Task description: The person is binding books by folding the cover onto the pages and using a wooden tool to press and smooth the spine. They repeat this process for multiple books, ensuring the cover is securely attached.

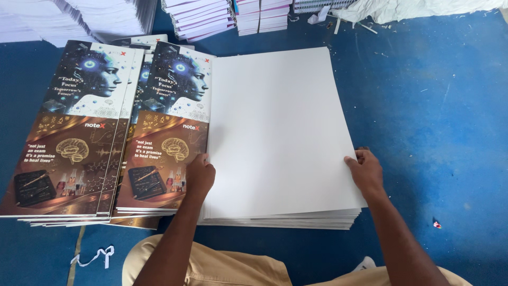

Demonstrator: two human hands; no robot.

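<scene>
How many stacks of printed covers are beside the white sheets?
2: one stack of covers at far left, a second against the white sheets, under the left hand. More may lie hidden beneath.

Only one view is given, taken from a camera worn on the head of a seated person. The scene is looked at steeply downward and forward, from close range. The blue floor (434,106) is seen below, with the knees at the bottom edge. The left hand (200,175) and right hand (366,170) are framed near the centre, at arm's length.
</scene>
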